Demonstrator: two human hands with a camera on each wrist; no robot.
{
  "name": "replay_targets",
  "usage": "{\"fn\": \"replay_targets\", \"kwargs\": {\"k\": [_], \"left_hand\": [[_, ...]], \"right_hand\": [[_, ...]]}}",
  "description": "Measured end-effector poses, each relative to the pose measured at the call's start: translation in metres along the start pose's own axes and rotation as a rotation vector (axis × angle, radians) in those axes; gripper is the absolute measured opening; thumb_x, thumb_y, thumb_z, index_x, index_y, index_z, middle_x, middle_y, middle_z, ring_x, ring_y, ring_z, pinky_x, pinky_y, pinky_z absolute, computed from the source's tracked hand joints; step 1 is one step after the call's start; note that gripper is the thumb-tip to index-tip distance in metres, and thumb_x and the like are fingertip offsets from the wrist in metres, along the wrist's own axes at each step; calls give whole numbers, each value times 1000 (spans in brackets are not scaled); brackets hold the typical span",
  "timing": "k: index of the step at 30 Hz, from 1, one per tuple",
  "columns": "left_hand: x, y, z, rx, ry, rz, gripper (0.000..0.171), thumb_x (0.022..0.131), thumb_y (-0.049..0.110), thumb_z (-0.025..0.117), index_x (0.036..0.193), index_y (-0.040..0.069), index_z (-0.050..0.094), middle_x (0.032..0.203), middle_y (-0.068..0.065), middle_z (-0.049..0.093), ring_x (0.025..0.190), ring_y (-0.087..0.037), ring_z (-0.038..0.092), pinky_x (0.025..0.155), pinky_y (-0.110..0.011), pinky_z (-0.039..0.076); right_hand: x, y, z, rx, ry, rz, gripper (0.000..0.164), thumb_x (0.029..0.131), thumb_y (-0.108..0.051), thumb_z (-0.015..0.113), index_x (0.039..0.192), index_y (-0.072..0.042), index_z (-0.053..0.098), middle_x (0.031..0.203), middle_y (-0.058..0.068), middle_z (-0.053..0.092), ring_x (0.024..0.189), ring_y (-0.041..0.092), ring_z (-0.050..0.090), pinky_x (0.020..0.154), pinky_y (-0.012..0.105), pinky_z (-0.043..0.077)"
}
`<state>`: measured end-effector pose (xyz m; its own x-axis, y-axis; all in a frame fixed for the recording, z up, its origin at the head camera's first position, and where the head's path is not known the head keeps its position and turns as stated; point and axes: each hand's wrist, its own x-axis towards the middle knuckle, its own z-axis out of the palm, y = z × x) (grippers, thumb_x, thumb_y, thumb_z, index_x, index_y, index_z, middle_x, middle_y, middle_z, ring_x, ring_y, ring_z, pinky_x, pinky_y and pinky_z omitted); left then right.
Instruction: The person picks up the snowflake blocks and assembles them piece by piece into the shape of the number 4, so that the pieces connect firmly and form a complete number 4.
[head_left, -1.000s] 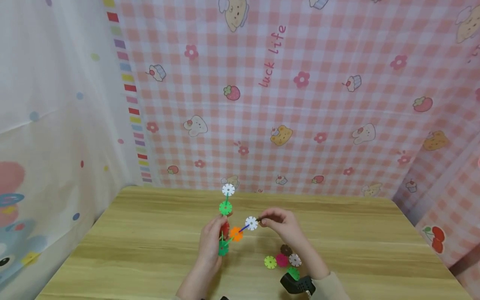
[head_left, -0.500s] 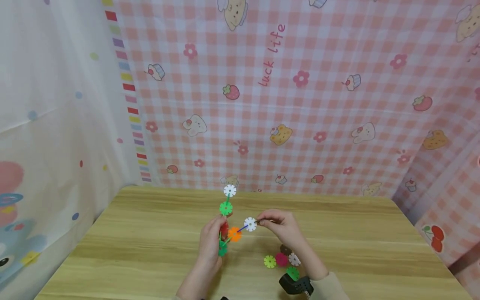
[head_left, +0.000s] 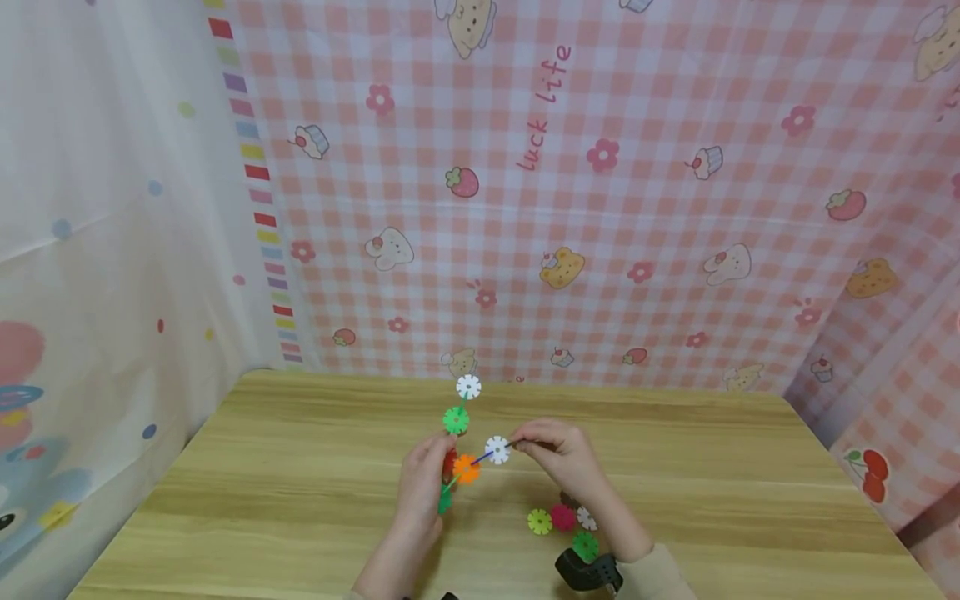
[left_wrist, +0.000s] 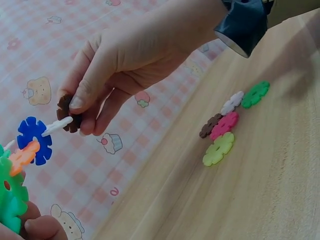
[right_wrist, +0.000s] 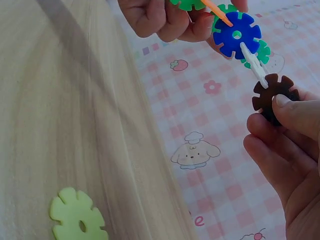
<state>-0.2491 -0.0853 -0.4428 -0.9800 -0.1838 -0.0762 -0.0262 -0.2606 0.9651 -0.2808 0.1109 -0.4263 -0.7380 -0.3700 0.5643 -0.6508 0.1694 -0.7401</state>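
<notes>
A chain of notched plastic snowflake discs hangs between both hands above the table. My left hand (head_left: pixel 422 483) grips its middle around the red disc (head_left: pixel 450 465) and a dark green one partly hidden by the palm. Up from there stand a bright green disc (head_left: pixel 456 420) and a white end disc (head_left: pixel 468 387). The other branch runs through an orange disc (head_left: pixel 467 468), a blue disc (right_wrist: pixel 237 35) seen edge-on in the head view, and a white disc (head_left: pixel 497 450). Thumb and fingers of my right hand (head_left: pixel 562 450) pinch a brown disc (right_wrist: pixel 270 92), whose edge meets the white disc.
Loose discs lie on the wooden table (head_left: pixel 300 500) below my right forearm: lime (head_left: pixel 539 522), pink (head_left: pixel 563 517), white (head_left: pixel 587 518), green (head_left: pixel 586 547) and a partly covered brown one (left_wrist: pixel 210 125). A black wrist device (head_left: pixel 588 571) sits by the right sleeve. Checked cloth (head_left: pixel 510 208) hangs behind.
The upper branch of the chain has tilted rightward, its white end disc shifting right and slightly down. The other branch and my right hand have drifted a little left, the brown disc still pinched.
</notes>
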Motion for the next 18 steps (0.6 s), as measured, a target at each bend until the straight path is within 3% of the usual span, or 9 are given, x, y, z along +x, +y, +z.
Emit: {"fn": "replay_targets", "kwargs": {"k": [6,10,13,18], "left_hand": [[0,-1,2,0,-22,-16,22,93,22,58,76,10,56,61,4,41,51,-8,39,46,-19,34],[0,0,2,-24,-21,-5,24,96,23,52,100,4,67,67,2,48,54,-7,38,46,-18,32],[1,0,1,-21,-19,4,34,98,24,49,118,1,64,76,1,54,57,-6,40,48,-17,34],[2,-1,0,-29,-20,-4,35,99,24,46,119,2,62,76,0,55,58,-7,40,50,-18,35]], "right_hand": [[0,-3,-2,-6,-2,14,13,85,14,63,91,6,70,95,22,68,82,27,66,68,30,56],[1,-4,-3,-3,-16,69,12,86,13,62,91,6,70,95,19,68,82,32,66,69,37,57],[1,-1,-3,-19,-17,78,13,86,13,62,91,5,71,95,15,68,83,33,65,68,37,57],[-2,19,-2,-37,-6,61,16,86,11,63,92,0,72,98,14,69,83,28,66,67,31,56]]}}
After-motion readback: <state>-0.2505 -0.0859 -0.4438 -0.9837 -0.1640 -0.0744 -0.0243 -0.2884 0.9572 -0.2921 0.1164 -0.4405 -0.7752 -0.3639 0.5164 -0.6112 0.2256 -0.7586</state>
